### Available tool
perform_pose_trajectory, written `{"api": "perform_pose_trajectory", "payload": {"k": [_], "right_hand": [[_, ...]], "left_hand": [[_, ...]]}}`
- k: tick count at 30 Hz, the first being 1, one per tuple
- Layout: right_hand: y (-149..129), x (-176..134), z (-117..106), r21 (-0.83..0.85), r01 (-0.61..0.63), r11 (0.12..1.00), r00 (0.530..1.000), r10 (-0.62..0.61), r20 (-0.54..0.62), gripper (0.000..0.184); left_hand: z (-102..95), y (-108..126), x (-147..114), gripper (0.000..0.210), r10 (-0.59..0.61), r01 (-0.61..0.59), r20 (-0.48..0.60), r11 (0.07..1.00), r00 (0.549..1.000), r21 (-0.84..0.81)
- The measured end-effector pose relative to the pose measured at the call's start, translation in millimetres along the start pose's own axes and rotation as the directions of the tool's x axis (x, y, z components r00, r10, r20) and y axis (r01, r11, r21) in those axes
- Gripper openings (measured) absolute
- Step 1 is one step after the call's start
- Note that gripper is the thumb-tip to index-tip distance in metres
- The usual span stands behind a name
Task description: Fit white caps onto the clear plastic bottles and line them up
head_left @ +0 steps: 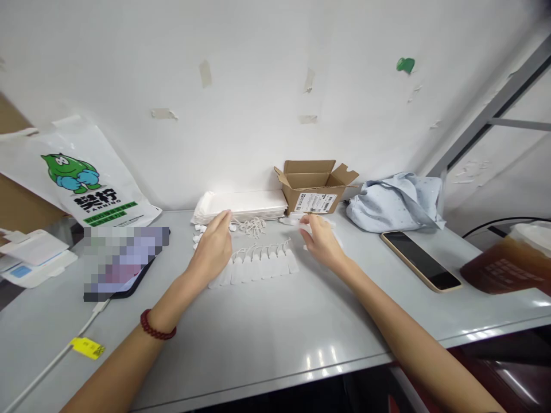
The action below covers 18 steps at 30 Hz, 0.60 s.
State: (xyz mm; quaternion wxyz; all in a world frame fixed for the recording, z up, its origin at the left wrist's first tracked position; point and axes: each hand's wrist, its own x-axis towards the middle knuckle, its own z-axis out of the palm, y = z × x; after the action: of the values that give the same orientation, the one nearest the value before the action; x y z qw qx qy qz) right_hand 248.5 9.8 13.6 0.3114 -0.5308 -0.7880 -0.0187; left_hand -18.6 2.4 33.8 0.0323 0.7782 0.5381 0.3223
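Observation:
My left hand [214, 244] rests over small white pieces [198, 234] left of the cords, its fingers stretched out and partly hiding them. No held thing shows in it. My right hand [322, 242] is over a pale, see-through heap [338, 232] in front of the carton, thumb and forefinger apart. Whether it touches the heap is hard to tell. Between the hands lies a row of several flat white tags [260, 267] with thin string loops pointing away from me. Behind them is a tangle of white cords [252, 228].
A stack of white flat packets [247, 205] lies against the wall beside an open cardboard box [316, 186]. On the right are a blue cloth bag [394, 201], a phone [422, 261] and a drink cup [508, 258]. A cabled phone [129, 264] and white bag [81, 172] are left.

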Motion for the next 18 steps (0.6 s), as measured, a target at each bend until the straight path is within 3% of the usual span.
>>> {"api": "perform_pose_trajectory", "payload": {"k": [3,8,14,18], "right_hand": [[-9,-5,-3,0.181,0.022,0.983,0.998,-0.011,-0.059,0.016],[-34,-15,-2,0.276,0.129,0.953,0.992,-0.123,-0.039,0.020],[-57,-29,3,0.312,0.230,0.922,0.968,-0.250,0.026,0.024],[-61,-33,7,0.357,0.233,0.905,0.969,-0.245,-0.010,0.026]], "left_hand": [[-7.0,23,-6,0.042,-0.044,0.034,-0.080,0.991,0.996,-0.130],[-8.3,50,-18,0.032,-0.133,0.140,0.046,0.906,0.990,-0.400],[-1.3,58,-27,0.023,-0.100,0.173,0.165,0.835,0.981,-0.523],[2.4,57,-27,0.019,-0.104,0.164,0.137,0.806,0.985,-0.569]]}}
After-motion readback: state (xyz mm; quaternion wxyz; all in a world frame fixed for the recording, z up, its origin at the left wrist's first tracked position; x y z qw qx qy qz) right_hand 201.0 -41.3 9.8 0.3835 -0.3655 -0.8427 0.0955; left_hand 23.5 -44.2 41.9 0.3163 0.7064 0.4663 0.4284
